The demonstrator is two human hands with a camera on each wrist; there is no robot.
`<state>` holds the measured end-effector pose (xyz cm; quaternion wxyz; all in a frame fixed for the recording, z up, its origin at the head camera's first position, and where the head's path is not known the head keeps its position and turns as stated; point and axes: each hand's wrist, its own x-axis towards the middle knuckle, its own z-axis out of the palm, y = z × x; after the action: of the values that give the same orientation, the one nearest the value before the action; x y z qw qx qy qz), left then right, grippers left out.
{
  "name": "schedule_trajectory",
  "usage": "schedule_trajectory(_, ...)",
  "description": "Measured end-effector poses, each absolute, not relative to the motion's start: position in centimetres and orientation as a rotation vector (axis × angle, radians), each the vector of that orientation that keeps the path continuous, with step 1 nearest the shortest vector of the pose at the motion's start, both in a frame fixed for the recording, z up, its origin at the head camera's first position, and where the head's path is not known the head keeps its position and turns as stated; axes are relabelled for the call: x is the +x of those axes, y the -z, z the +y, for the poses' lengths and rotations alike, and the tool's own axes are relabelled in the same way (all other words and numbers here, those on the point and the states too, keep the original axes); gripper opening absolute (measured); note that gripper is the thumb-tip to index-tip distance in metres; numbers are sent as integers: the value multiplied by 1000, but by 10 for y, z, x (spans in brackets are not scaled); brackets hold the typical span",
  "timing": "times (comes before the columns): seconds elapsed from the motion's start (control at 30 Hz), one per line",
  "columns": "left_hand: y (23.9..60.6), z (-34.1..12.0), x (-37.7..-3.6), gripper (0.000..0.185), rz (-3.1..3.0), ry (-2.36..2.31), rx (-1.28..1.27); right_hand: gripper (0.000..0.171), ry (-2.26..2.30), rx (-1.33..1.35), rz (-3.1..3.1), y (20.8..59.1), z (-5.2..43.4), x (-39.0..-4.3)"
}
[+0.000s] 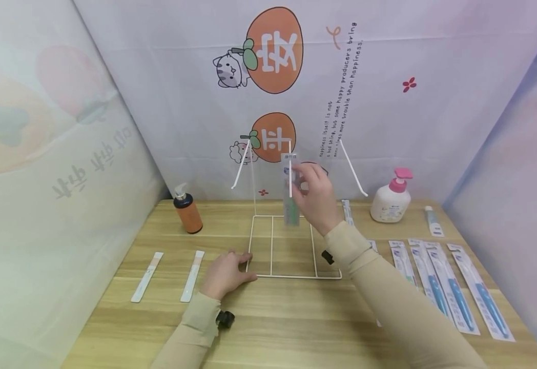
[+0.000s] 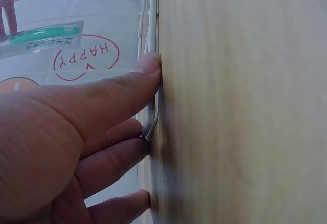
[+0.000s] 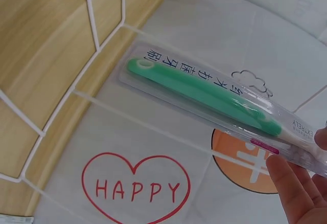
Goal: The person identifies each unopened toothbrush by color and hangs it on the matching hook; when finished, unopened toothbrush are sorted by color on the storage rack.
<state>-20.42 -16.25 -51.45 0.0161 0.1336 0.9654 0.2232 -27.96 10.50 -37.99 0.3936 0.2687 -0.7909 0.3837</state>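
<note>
While the left hand (image 1: 226, 274) presses flat fingers on the white wire rack's (image 1: 294, 277) base to steady it, the right hand (image 1: 316, 197) pinches a packaged green toothbrush (image 3: 204, 94) at its centre hook.

green toothbrush (image 3: 204, 93) | white wire rack (image 1: 291, 246) | orange bottle (image 1: 188, 212) | seemingly blue toothbrushes (image 1: 453, 292)

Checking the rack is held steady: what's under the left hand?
The left hand presses straight fingers on the white wire rack base corner and the wooden table. Anything beneath the palm is hidden.
</note>
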Motion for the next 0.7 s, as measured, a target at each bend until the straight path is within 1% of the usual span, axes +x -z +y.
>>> schedule_trajectory(0.13, 515, -162, -204, 64, 3005, -698, 415, 41, -961, 661, -2062, 377, 107, -290)
schedule_trajectory(0.4, 516, -164, -204, 63, 3018, -696, 414, 38, -930, 600, -2119, 375, 101, -309)
schedule_trajectory(0.7, 517, -164, -204, 63, 3020, -702, 425, 43, -989, 530, -2176, 374, 99, -326)
